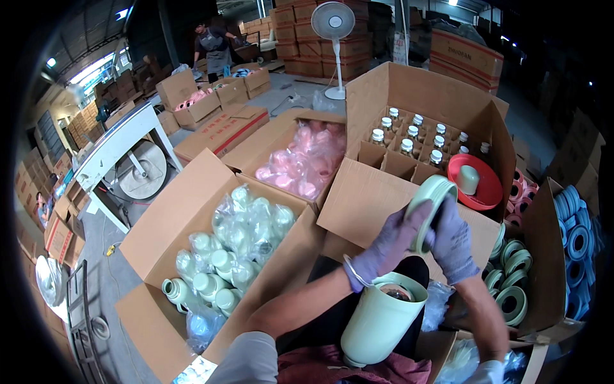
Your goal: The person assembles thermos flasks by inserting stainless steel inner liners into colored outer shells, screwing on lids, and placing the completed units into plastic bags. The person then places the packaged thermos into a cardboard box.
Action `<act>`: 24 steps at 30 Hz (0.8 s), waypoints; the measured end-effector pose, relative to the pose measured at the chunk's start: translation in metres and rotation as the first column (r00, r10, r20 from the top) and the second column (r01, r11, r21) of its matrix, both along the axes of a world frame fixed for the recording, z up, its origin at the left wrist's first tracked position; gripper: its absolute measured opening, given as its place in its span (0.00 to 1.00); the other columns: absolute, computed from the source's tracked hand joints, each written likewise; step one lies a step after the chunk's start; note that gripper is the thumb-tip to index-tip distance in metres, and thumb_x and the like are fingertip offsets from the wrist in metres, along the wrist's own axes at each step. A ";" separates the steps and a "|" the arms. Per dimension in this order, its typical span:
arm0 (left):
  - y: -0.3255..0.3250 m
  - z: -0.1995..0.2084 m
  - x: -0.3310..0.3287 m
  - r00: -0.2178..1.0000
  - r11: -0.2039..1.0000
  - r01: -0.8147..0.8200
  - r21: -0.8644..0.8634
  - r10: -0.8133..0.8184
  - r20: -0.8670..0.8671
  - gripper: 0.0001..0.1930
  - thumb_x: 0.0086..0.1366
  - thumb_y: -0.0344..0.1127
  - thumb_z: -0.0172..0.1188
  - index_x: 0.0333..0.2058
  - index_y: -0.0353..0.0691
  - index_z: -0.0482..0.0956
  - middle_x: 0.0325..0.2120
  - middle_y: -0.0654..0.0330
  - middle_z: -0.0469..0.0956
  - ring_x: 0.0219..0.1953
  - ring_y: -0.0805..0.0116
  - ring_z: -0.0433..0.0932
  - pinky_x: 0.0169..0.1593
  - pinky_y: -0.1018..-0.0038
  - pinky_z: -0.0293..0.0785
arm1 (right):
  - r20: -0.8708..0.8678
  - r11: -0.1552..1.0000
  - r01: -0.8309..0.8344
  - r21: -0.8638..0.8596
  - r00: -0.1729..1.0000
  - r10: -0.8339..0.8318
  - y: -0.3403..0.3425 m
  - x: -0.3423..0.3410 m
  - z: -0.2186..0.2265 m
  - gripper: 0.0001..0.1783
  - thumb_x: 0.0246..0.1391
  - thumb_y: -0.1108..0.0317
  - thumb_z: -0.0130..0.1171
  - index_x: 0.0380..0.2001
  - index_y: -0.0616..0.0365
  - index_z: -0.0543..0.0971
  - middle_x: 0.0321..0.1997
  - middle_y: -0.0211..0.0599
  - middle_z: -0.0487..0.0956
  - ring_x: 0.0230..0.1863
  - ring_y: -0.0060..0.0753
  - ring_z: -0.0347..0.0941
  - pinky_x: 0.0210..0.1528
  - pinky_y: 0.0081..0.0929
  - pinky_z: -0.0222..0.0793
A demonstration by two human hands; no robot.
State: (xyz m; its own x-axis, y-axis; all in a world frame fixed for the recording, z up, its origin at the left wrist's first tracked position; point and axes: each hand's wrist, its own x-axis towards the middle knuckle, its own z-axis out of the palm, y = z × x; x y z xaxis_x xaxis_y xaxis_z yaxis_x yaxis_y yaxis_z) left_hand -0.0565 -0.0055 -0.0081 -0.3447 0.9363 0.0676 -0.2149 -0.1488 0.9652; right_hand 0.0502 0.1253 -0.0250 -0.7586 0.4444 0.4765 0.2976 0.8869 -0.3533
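Observation:
My left hand (391, 243) and my right hand (451, 246), both in lavender gloves, are closed on a light green plastic ring (439, 189). They hold it on edge from both sides, above my lap. Just below, a light green, bottle-shaped thermos shell (377, 326) leans between my legs, its wide mouth tilted up. Inside that mouth something shiny and brownish shows in part. The ring and the shell are apart. Beyond my hands, a red bowl (491, 195) holds a pale green cup (469, 180). Where the fingers wrap behind the ring, the fingertips are hidden.
Left, an open carton (192, 249) holds bagged green bottles; another has bagged pink parts (304, 160). White-capped bottles (412, 132) stand in a divided carton ahead. Green rings (511, 304) and blue rings (578, 243) lie right. A fan (335, 48) and a person (215, 48) are farther back.

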 end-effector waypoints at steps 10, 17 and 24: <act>-0.004 -0.045 -0.041 0.522 0.906 0.329 0.266 0.060 -0.851 0.36 0.49 0.49 0.72 0.57 0.42 0.75 0.56 0.56 0.73 0.58 0.53 0.69 0.64 0.61 0.61 | -0.422 -0.331 -0.336 -0.882 0.875 0.237 0.043 0.052 -0.100 0.21 0.61 0.53 0.54 0.49 0.56 0.74 0.42 0.35 0.79 0.35 0.24 0.77 0.33 0.22 0.74; -0.023 -0.090 -0.050 0.567 0.876 0.481 0.035 -0.280 -0.775 0.34 0.48 0.48 0.73 0.53 0.38 0.77 0.50 0.53 0.77 0.56 0.53 0.73 0.61 0.63 0.67 | -0.439 0.315 -0.423 -0.849 0.898 0.025 -0.008 0.070 -0.093 0.24 0.66 0.59 0.39 0.54 0.65 0.73 0.54 0.43 0.75 0.58 0.35 0.70 0.65 0.32 0.60; -0.047 -0.104 -0.029 0.543 0.911 0.413 0.011 -0.236 -0.806 0.33 0.56 0.53 0.66 0.54 0.36 0.74 0.50 0.50 0.75 0.55 0.50 0.72 0.60 0.60 0.67 | -0.445 0.443 -0.457 -0.772 0.885 0.137 -0.042 0.060 -0.121 0.21 0.66 0.65 0.39 0.43 0.69 0.78 0.46 0.49 0.80 0.53 0.41 0.74 0.60 0.32 0.65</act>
